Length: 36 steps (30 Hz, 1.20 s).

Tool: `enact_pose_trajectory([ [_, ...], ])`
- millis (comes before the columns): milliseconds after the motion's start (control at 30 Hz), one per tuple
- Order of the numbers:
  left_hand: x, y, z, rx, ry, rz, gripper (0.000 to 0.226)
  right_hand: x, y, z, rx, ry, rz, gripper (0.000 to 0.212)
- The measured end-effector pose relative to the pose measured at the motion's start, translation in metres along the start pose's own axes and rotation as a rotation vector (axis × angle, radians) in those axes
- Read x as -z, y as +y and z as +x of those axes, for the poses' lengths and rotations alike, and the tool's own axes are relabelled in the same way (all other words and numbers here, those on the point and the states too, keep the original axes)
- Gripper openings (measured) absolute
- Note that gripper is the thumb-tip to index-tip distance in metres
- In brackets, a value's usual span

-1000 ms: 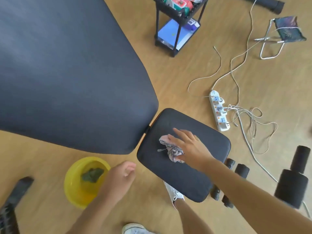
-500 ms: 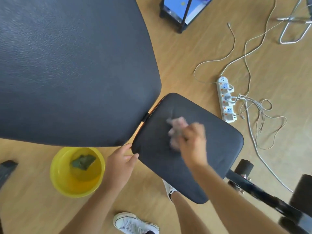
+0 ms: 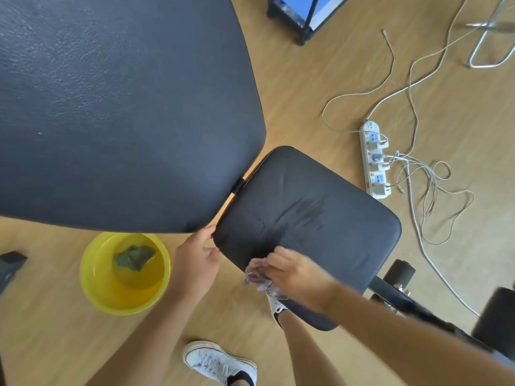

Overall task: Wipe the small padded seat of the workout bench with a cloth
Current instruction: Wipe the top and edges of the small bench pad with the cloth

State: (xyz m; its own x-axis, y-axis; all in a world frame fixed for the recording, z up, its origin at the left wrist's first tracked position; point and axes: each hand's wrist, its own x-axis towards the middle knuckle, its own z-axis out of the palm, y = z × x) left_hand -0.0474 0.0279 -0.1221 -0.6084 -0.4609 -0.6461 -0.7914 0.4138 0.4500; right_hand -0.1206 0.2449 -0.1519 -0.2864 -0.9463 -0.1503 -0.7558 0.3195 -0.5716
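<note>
- The right hand (image 3: 299,274) presses a small crumpled light-coloured cloth (image 3: 257,275) onto the near edge of the small black padded vinyl seat (image 3: 315,218) of the workout bench; its fingers (image 3: 274,259) are curled closed over the cloth.
- The cloth is motion-blurred. Part of it hangs past the seat edge, below the fingers of the right hand.
- The left hand (image 3: 196,263) steadies the seat at its corner, with thumb and fingers pinched lightly on the rim and nothing else held.
- Dark streaks (image 3: 303,215) on the seat ahead of the right fingers appear to be moisture, which suggests that area is already wiped; the far half looks dry.
- Risk: the cloth sits at the seat edge and may slip off onto the wooden floor (image 3: 320,79) if the stroke continues toward the person.
- Risk: the round yellow plastic basin (image 3: 92,277), holding a dark green rag (image 3: 135,257) in liquid, stands just left of the left fingers; an elbow or foot may tip it.
- Risk: a white multi-socket power strip (image 3: 374,160) with tangled white cables (image 3: 429,190) lies on the floor beyond the seat. Spilled or dripped water reaching it is the main hazard.
- Risk: the large black padded backrest (image 3: 111,107) overhangs the left fingers, so the hinge gap is a possible pinch point.
- Writing: no brand, label or text is legible on the seat, basin, strip or white canvas shoe (image 3: 220,360).
</note>
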Motion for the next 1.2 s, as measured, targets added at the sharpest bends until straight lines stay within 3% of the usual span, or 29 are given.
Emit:
enact_pose_trajectory([
  [33,0.000,-0.001,-0.001,0.003,-0.008,-0.005,0.050,0.021,0.025,0.007,0.021,-0.017,-0.067,0.028],
  [67,-0.001,0.000,-0.001,0.009,-0.013,-0.010,0.052,0.038,0.053,0.015,-0.098,0.041,-0.104,0.028],
  [167,-0.001,-0.002,-0.002,0.043,-0.039,-0.043,0.055,0.073,0.095,0.032,-0.815,0.558,0.038,0.018],
  [200,-0.001,-0.002,-0.003,0.047,-0.044,-0.054,0.056,0.068,0.084,0.041,-0.969,0.648,0.098,0.016],
  [233,-0.001,-0.003,-0.003,0.055,-0.056,-0.066,0.057,0.051,0.060,0.053,-1.006,0.662,0.129,0.017],
  [300,0.000,-0.004,-0.002,0.056,-0.069,-0.081,0.059,0.006,0.003,0.070,-0.787,0.558,0.170,0.020],
  [367,0.001,-0.004,-0.001,0.059,-0.079,-0.096,0.059,-0.038,-0.042,0.061,-0.314,0.320,0.092,0.015],
  [433,0.002,-0.005,0.000,0.067,-0.093,-0.093,0.063,-0.052,-0.034,0.038,0.115,0.032,-0.092,0.016],
  [500,0.004,-0.006,0.002,0.052,-0.091,-0.099,0.067,-0.033,-0.011,0.031,0.248,-0.004,-0.170,0.015],
  [533,0.005,-0.007,0.004,0.050,-0.079,-0.109,0.066,-0.018,0.001,0.031,0.145,0.083,-0.106,0.014],
  [567,0.007,-0.008,0.007,0.059,-0.063,-0.130,0.065,-0.001,0.015,0.035,-0.097,0.189,0.072,0.016],
  [600,0.008,-0.010,0.009,0.074,-0.050,-0.161,0.064,0.015,0.028,0.040,-0.382,0.398,0.209,0.020],
  [633,0.008,-0.010,0.010,0.088,-0.049,-0.189,0.063,0.028,0.039,0.043,-0.658,0.544,0.212,0.023],
  [700,0.007,-0.008,0.007,0.107,-0.059,-0.208,0.059,0.029,0.035,0.058,-0.968,0.733,0.079,0.026],
  [767,0.007,-0.007,0.005,0.114,-0.063,-0.208,0.055,0.005,0.001,0.076,-0.840,0.647,0.042,0.008],
  [833,0.007,-0.006,0.004,0.118,-0.059,-0.189,0.054,-0.020,-0.028,0.083,-0.389,0.378,0.009,0.019],
  [900,0.009,-0.006,0.005,0.104,-0.046,-0.140,0.055,-0.009,-0.005,0.088,0.049,0.105,-0.154,0.022],
  [933,0.009,-0.005,0.005,0.095,-0.045,-0.132,0.055,0.011,0.015,0.091,0.015,0.084,-0.096,0.023],
  [967,0.009,-0.003,0.006,0.095,-0.052,-0.138,0.054,0.035,0.038,0.090,-0.149,0.114,0.027,0.023],
  [1000,0.009,-0.001,0.005,0.102,-0.062,-0.142,0.054,0.058,0.058,0.089,-0.377,0.270,0.102,0.023],
  [1067,0.009,0.004,0.004,0.112,-0.063,-0.163,0.053,0.086,0.087,0.084,-0.860,0.460,-0.024,0.022],
  [1100,0.008,0.006,0.004,0.105,-0.053,-0.165,0.051,0.089,0.087,0.083,-1.005,0.586,-0.041,0.019],
  [1133,0.006,0.007,0.005,0.100,-0.046,-0.152,0.048,0.079,0.077,0.082,-0.994,0.627,-0.070,0.019],
  [1200,0.005,0.009,0.009,0.103,-0.021,-0.114,0.044,0.044,0.031,0.073,-0.814,0.426,-0.016,0.028],
])
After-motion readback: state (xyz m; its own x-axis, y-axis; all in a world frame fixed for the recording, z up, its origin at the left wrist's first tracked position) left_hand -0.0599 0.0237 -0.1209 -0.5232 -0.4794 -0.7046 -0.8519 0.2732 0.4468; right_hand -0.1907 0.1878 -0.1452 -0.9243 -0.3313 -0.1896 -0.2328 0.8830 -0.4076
